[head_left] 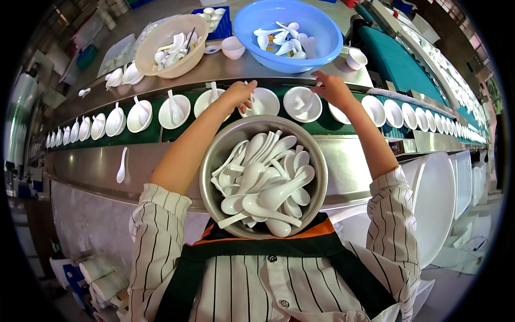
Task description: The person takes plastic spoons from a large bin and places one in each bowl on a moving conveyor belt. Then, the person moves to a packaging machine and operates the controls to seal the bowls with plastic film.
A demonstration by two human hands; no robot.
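Three big basins sit in view: one metal basin (212,161) heaped with white spoons, one blue basin (327,35) and one beige basin (161,67). Two small white cups (233,47) stand on the counter (225,67), and one loose spoon (122,166) lies apart.

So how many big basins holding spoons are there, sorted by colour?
Steel basin: 1, nearest the person, heaped with white spoons
Blue basin: 1
Beige basin: 1
Total: 3

Left hand and right hand reach over small white bowls on the green belt.
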